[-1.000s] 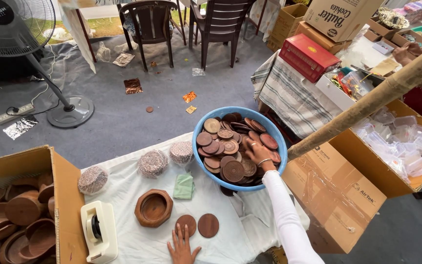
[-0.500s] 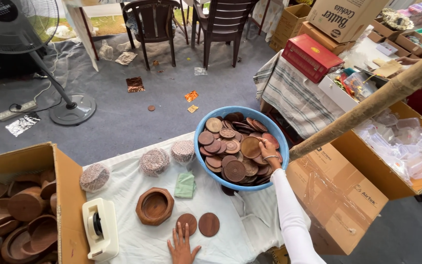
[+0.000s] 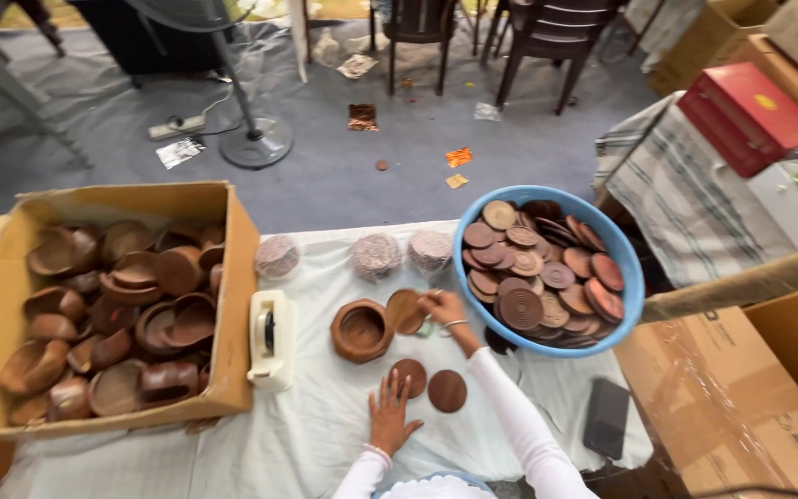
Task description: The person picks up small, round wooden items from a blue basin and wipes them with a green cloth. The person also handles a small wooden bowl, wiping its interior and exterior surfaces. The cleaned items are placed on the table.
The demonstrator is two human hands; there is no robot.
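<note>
Right hand (image 3: 443, 308) moved from blue bowl (image 3: 625, 268), now pinching round brown wooden disc (image 3: 405, 311); left hand (image 3: 392, 414) flat, open, on another disc (image 3: 408, 376); red box (image 3: 745, 115) far right.

Grey carpet floor (image 3: 344, 176); dark chairs (image 3: 547, 28) — fan stand (image 3: 256, 143).

Both arms wear long white sleeves down to the wrists. The right hand (image 3: 442, 306) wears a thin bangle. The left hand (image 3: 392, 418) has a slim band at the wrist.

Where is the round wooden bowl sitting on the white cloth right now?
In the head view, the round wooden bowl stands mid-table between the cream tape dispenser and the right hand, which holds a wooden disc beside it.
</note>
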